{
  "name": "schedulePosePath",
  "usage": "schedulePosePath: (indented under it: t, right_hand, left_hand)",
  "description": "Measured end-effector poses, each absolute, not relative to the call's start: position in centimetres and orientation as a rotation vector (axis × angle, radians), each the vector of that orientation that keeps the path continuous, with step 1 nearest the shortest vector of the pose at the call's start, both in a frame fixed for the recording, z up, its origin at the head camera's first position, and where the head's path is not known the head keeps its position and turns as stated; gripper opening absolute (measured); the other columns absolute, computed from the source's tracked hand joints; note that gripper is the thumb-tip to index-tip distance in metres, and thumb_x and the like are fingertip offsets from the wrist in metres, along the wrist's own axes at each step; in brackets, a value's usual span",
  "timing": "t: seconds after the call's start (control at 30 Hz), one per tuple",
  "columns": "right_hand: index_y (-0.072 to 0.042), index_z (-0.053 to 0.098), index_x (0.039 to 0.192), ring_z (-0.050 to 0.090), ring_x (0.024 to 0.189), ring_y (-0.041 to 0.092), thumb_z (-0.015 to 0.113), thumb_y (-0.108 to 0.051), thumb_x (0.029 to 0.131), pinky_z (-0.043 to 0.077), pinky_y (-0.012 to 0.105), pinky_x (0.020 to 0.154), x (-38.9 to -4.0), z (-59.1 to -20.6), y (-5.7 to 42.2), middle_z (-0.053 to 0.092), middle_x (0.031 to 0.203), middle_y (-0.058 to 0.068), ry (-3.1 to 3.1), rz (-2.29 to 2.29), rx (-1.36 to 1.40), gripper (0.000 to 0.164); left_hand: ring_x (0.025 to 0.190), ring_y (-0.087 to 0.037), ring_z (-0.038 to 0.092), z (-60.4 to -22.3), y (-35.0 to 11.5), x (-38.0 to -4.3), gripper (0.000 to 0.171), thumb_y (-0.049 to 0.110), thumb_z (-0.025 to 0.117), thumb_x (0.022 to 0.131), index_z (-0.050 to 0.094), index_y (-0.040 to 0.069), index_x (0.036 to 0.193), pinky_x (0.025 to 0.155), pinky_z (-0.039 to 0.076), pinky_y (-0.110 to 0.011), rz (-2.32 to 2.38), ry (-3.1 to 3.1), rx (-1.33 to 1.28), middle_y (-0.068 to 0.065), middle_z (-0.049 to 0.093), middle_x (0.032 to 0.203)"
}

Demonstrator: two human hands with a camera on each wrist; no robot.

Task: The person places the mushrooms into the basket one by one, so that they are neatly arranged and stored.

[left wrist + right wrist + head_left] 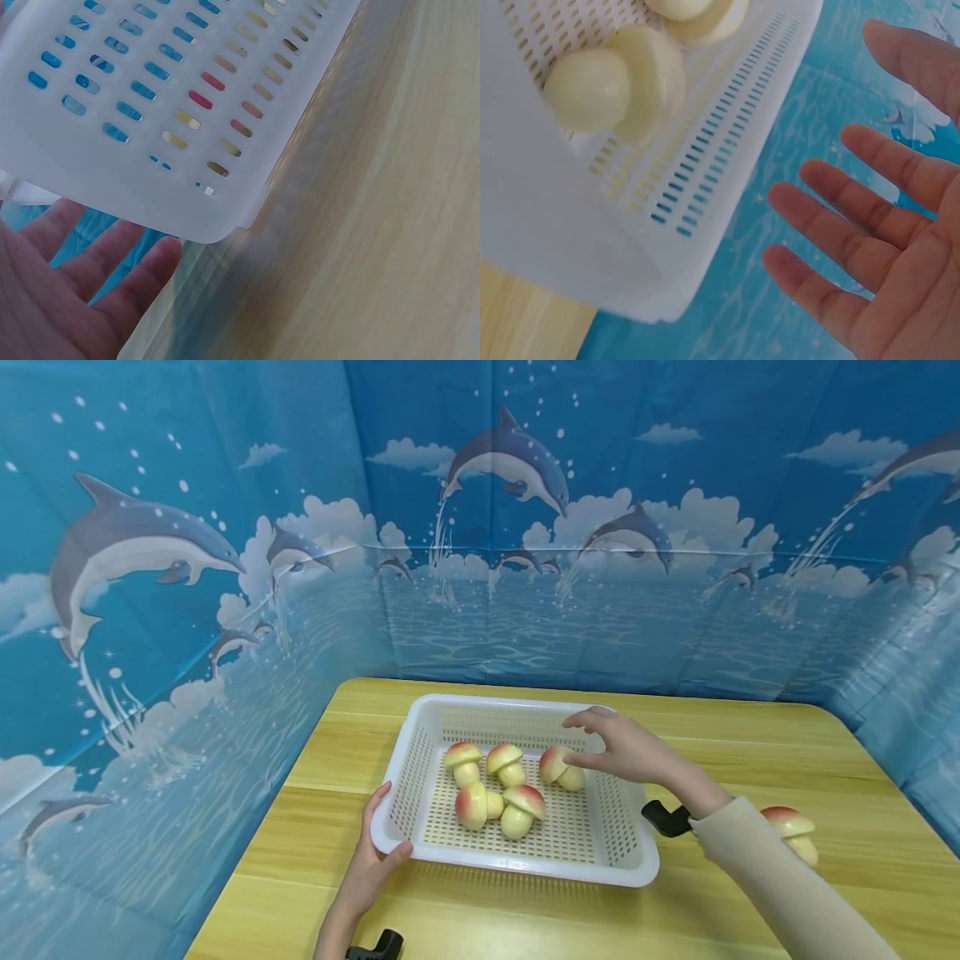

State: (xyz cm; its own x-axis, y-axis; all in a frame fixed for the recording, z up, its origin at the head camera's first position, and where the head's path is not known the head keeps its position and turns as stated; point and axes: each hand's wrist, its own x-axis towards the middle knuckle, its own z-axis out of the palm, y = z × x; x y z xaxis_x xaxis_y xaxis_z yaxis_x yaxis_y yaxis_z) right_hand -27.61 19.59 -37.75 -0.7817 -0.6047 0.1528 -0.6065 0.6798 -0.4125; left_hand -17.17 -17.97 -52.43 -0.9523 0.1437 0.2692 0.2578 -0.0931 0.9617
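Observation:
A white plastic basket (525, 867) with slotted walls holds several yellow mushrooms with red-tinged caps, perhaps toys, such as the front one (522, 811). My left hand (365, 868) is spread at the basket's near left corner, its thumb by the front rim and its fingers along the left side. In the left wrist view its fingers (146, 281) look straight, partly hidden by the basket wall (142, 180). Over the basket's right side hovers my right hand (626, 749), fingers spread, holding nothing. Its thumb overlaps the rightmost mushroom (572, 778) in the head view; contact is unclear.
Another mushroom (787, 822) lies on the wooden table (862, 777) to the right of the basket, partly behind the right sleeve (780, 877). A blue curtain (480, 635) printed with dolphins hangs around the table's back and sides. Each wrist bears a black camera mount (667, 818).

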Motion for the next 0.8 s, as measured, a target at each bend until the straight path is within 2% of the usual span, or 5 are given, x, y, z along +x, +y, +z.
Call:
schedulePosePath:
  t: [0.57, 0.8]
  right_hand:
    - [-0.005, 0.051, 0.132, 0.052, 0.112, 0.038, 0.064, -0.046, 0.088, 0.045, 0.055, 0.084, -26.4, -37.0, 23.9, 0.052, 0.130, 0.017, -2.878, 0.798, 0.788, 0.062]
    - [-0.004, 0.049, 0.134, 0.049, 0.114, 0.041, 0.062, -0.048, 0.088, 0.044, 0.060, 0.080, -25.4, -37.0, 26.1, 0.049, 0.132, 0.020, -2.891, 0.804, 0.675, 0.065]
  left_hand:
    - [0.125, -0.047, 0.036, -52.6, -18.1, -17.2, 0.082, 0.003, 0.061, 0.087, 0.013, 0.022, 0.151, 0.093, 0.043, -0.045, -2.205, -2.058, -0.493, -0.024, 0.022, 0.149]
    - [0.126, -0.048, 0.035, -52.5, -18.0, -17.2, 0.083, 0.004, 0.061, 0.087, 0.013, 0.022, 0.151, 0.093, 0.043, -0.047, -2.221, -2.046, -0.502, -0.023, 0.021, 0.150]
